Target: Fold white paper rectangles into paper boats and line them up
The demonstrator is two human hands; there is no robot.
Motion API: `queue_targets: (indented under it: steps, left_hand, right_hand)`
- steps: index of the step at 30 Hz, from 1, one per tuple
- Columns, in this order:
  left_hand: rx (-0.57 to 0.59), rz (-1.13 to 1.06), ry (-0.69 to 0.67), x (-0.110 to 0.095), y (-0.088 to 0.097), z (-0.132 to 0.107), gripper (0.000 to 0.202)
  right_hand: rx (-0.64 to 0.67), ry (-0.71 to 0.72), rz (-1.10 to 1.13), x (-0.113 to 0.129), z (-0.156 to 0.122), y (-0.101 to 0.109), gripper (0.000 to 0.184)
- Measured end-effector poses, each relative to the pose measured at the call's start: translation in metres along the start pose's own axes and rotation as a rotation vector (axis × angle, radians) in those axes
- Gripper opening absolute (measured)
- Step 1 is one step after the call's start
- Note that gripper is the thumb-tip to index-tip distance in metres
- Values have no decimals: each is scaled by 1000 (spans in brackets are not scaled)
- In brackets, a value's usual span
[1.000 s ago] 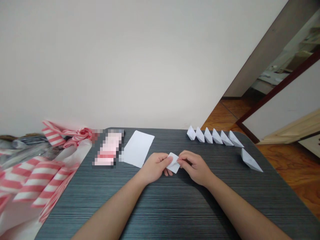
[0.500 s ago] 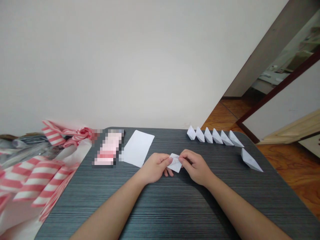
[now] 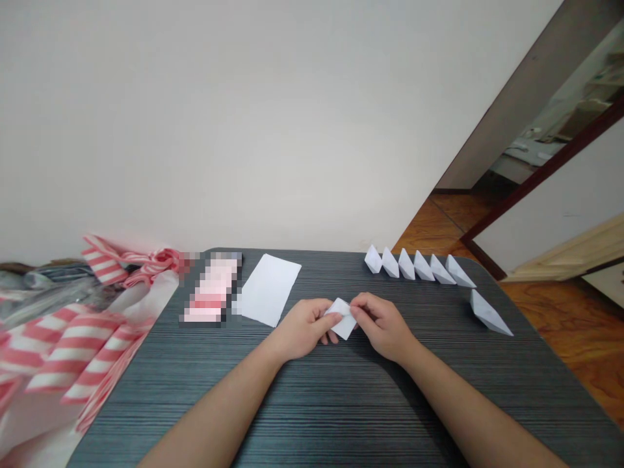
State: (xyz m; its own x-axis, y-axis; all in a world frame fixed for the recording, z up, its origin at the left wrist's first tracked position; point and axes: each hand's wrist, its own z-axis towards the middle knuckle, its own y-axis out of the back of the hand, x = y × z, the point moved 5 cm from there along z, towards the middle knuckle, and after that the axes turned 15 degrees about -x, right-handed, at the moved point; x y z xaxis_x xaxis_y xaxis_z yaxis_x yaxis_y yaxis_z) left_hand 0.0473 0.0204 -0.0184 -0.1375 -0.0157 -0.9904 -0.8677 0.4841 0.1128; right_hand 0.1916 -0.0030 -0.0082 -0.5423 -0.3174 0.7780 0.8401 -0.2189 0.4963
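Observation:
Between my two hands, above the dark table (image 3: 312, 403), is a small folded piece of white paper (image 3: 345, 325), roughly diamond-shaped. My left hand (image 3: 307, 328) is closed on its left side, thumb on top and fingers underneath. At the paper's right corner my right hand (image 3: 380, 325) pinches the edge between thumb and forefinger. Beyond my left hand lies a white paper sheet (image 3: 270, 289), flat on the table. Farther back on the right stand several folded white paper boats (image 3: 407, 264) in a row, and one more paper boat (image 3: 490, 313) sits nearer the right edge.
A blurred-out pinkish flat object (image 3: 212, 289) lies at the table's back left. Red-and-white striped cloth (image 3: 73, 344) is heaped beside the left edge. A pale wall (image 3: 292, 130) rises right behind the table, and wooden floor (image 3: 560, 305) shows at the right.
The folded paper has turned slightly in my fingers, and my left thumb now reaches a little farther over it. Both hands stay in nearly the same place.

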Motion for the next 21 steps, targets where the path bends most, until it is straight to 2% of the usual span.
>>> queue_targets:
  steps: [3,5,7,12,21]
  left_hand:
    - [-2,-8,7,1,0,1,28]
    - [0,-20,13,2,0,1,29]
    - [-2,-24,17,4,0,1,30]
    - [-18,-1,10,5,0,1,30]
    - [-23,14,10,5,1,1,29]
  right_hand:
    - [-4,-59,64,-8,-3,-3,11]
    - [1,-86,114,-12,-4,-5,15]
    - [6,-91,109,-14,-4,-5,20]
    - [75,-106,11,-9,-2,-4,19]
    - [91,-181,56,-9,-4,-7,18]
